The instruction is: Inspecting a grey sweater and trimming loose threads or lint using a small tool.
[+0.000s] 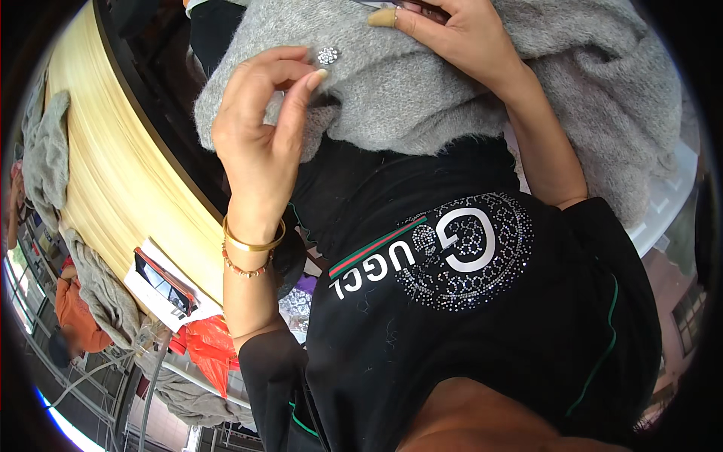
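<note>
A fuzzy grey knit garment [399,98] lies across my lap. A round silver rhinestone button [327,55] rests on it, just beyond the fingertips of my left hand [260,113]. That hand has thumb and a finger curled together in a pinch; anything between them is too small to make out. At the top edge, my right hand [467,38] is closed around a dark, narrow thing, mostly cut off by the frame. A beige finger cover [382,17] sits on the right thumb. Beneath that hand the grey knit is bunched.
To the left curves a pale wood table [113,135] with a dark edge. A red-cased phone [163,280] lies on white paper [147,297] by a red plastic bag [209,350]. More grey knits [98,286] lie about. A person in orange [79,320] is at far left.
</note>
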A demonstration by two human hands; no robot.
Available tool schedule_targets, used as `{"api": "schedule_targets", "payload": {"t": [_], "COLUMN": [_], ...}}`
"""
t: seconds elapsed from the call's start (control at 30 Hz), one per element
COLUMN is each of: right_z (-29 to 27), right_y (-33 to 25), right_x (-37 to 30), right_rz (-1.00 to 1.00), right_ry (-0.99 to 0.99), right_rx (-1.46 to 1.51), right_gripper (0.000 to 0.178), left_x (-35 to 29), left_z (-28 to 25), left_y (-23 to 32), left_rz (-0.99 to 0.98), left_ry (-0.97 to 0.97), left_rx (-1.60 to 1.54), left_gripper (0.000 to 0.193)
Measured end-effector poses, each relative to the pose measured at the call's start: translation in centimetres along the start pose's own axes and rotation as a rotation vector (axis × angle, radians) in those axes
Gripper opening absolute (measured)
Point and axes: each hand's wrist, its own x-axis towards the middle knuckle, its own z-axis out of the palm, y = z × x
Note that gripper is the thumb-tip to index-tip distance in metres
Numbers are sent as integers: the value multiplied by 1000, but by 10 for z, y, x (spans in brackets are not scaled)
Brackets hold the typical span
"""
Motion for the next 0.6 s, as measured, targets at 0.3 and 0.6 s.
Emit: {"api": "schedule_targets", "payload": {"t": [0.3, 0.6], "right_z": [-12, 0], "right_y": [-48, -63], "right_x": [-6, -2], "right_rz": [-144, -212], "right_ry": [-230, -247], "right_rx": [-15, -209], "right_gripper": [34, 23], "left_x": [-4, -7], "left_z": [-10, -9], "left_y": [5, 5], "left_rz": [-393, -392], "left_ry": [41, 45], "left_rx": [-537, -589], "left_gripper": [14, 10]}}
